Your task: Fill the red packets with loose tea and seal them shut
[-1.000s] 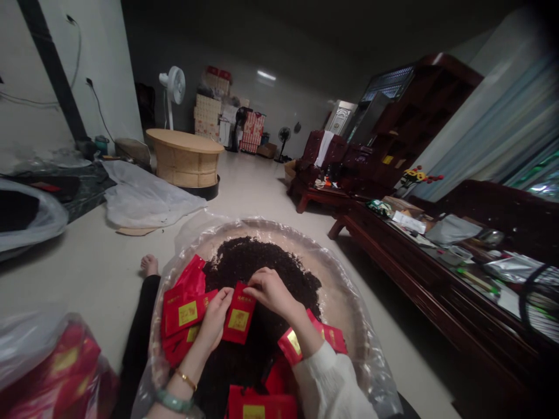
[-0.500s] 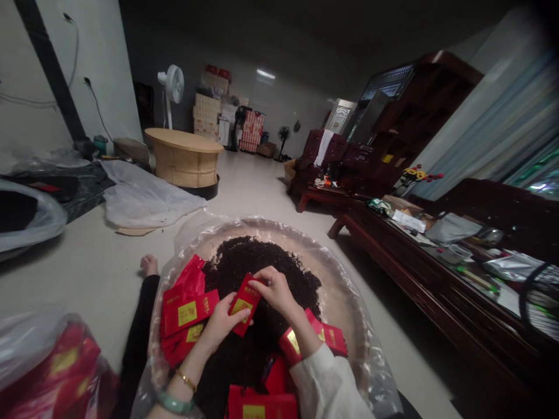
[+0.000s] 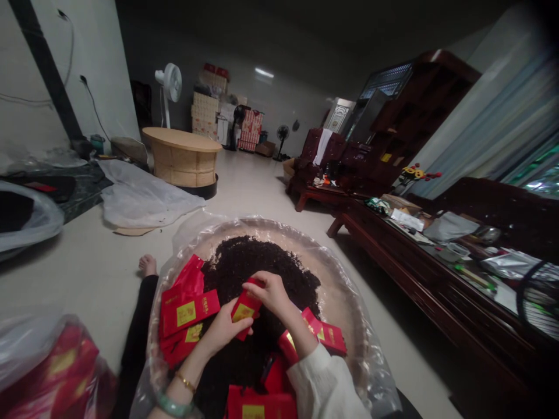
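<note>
Over the middle of a round woven tray (image 3: 349,279) lined with clear plastic, both my hands hold one red packet (image 3: 243,312) with a yellow square on its front. My left hand (image 3: 225,327) grips its lower left side, thumb across the front. At its top edge, my right hand (image 3: 267,291) has its fingers closed on the packet. Beneath lies a heap of dark, dry tea leaves (image 3: 262,256). Flat red packets (image 3: 186,314) lie piled at the tray's left. More red packets (image 3: 332,337) lie by my right forearm, and others (image 3: 262,404) at the near edge.
A plastic bag of red packets (image 3: 61,372) sits at lower left, near a bare foot (image 3: 147,265). Beyond the tray are a plastic sheet (image 3: 148,198) and a round wooden stand (image 3: 183,157). A long dark wooden table (image 3: 393,262) loaded with items runs along the right.
My right hand has shifted slightly left and down over the packet's top, covering more of it. The packet stays in both hands, and the view has moved a little.
</note>
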The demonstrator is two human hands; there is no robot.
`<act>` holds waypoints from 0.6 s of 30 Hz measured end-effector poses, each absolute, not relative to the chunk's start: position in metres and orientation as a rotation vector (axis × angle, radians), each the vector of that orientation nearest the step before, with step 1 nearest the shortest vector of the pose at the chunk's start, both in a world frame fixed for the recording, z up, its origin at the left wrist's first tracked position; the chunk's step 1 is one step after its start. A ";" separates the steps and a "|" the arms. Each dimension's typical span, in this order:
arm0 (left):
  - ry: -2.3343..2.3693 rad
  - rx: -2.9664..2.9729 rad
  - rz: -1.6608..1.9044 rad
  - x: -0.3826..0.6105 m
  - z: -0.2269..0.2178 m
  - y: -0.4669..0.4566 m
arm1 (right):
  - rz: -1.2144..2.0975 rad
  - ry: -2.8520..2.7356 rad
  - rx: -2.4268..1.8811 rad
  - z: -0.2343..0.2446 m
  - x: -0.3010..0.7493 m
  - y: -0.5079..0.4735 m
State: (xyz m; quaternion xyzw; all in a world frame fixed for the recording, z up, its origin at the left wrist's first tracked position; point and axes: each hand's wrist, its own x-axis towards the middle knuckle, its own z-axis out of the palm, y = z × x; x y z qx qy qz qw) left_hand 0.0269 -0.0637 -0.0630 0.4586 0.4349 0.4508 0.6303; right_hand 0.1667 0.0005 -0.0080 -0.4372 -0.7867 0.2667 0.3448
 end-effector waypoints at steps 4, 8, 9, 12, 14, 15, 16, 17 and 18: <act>0.848 1.036 0.903 0.023 -0.060 -0.069 | 0.746 -1.987 -1.144 -0.009 0.166 -0.001; 0.706 0.884 0.829 0.021 -0.058 -0.074 | 0.788 -2.104 -1.062 -0.012 0.162 -0.009; 0.706 0.856 0.824 0.021 -0.058 -0.074 | 0.795 -2.125 -1.062 -0.014 0.160 -0.009; 0.782 0.804 0.846 0.023 -0.058 -0.074 | 0.784 -2.095 -1.181 -0.022 0.162 -0.005; 0.840 0.744 0.889 0.023 -0.056 -0.073 | 0.712 -2.049 -1.319 -0.028 0.173 0.003; 0.859 0.710 0.912 0.023 -0.055 -0.073 | 0.661 -2.059 -1.373 -0.031 0.182 0.007; 0.872 0.678 0.933 0.022 -0.053 -0.072 | 0.573 -2.096 -1.448 -0.035 0.192 0.010; 0.881 0.650 0.951 0.022 -0.052 -0.072 | 0.505 -2.139 -1.557 -0.039 0.202 0.012; 0.886 0.629 0.968 0.022 -0.050 -0.072 | 0.463 -2.181 -1.654 -0.043 0.212 0.012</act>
